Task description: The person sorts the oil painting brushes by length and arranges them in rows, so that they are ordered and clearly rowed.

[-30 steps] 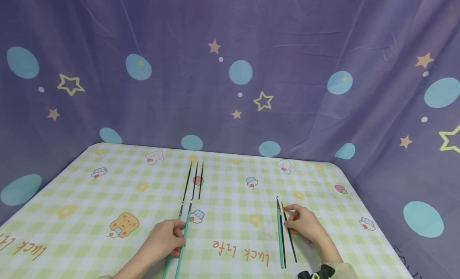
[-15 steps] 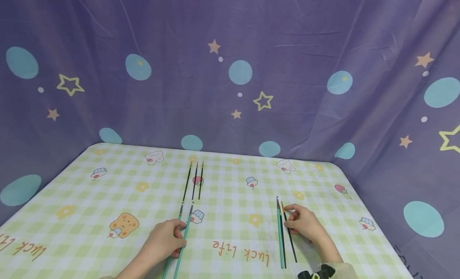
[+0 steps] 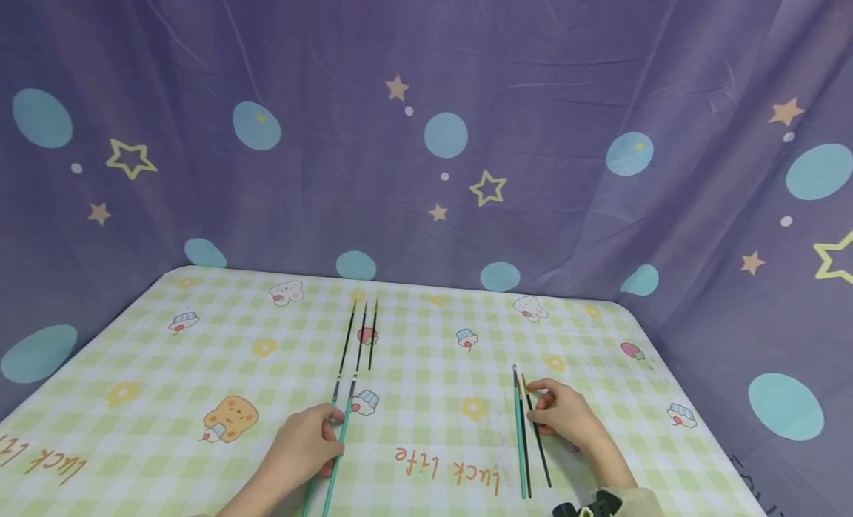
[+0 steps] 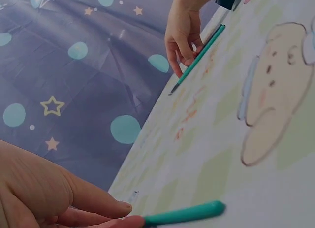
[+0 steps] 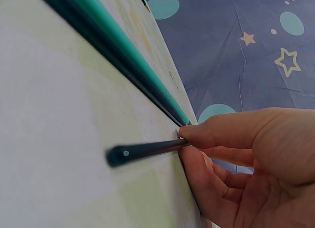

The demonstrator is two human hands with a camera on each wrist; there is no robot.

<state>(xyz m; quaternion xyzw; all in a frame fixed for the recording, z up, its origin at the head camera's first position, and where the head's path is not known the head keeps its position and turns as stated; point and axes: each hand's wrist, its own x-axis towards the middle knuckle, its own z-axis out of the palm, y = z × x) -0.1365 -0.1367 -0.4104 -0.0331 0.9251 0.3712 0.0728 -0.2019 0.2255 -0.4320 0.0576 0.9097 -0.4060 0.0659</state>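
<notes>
The left hand (image 3: 303, 443) holds its thumb and fingers close together, pinching a slim teal brush by the handle, with the bristle end pointing away from the person beyond the fingers. Partly hidden under this grip, on its left, lies a second teal brush (image 3: 335, 392), roughly in line with the held teal brush (image 3: 346, 417). Farther out from the left grip, three thin black brushes lie side by side with their tips away from the person: the left one (image 3: 347, 335), the middle one (image 3: 361, 339) and the right one (image 3: 373, 339). Well apart to the right, just left of the right grip, a third teal brush (image 3: 520, 443) and a black brush (image 3: 525, 447) lie close alongside each other. Next comes the held black brush (image 3: 540, 443), its handle slanting back toward the person; the right hand (image 3: 565, 415) pinches it near the tip, thumb and finger nearly together. A pale sleeve (image 3: 640, 502) lies behind that hand. Beneath both grips spreads a green-checked cloth (image 3: 426, 384).
</notes>
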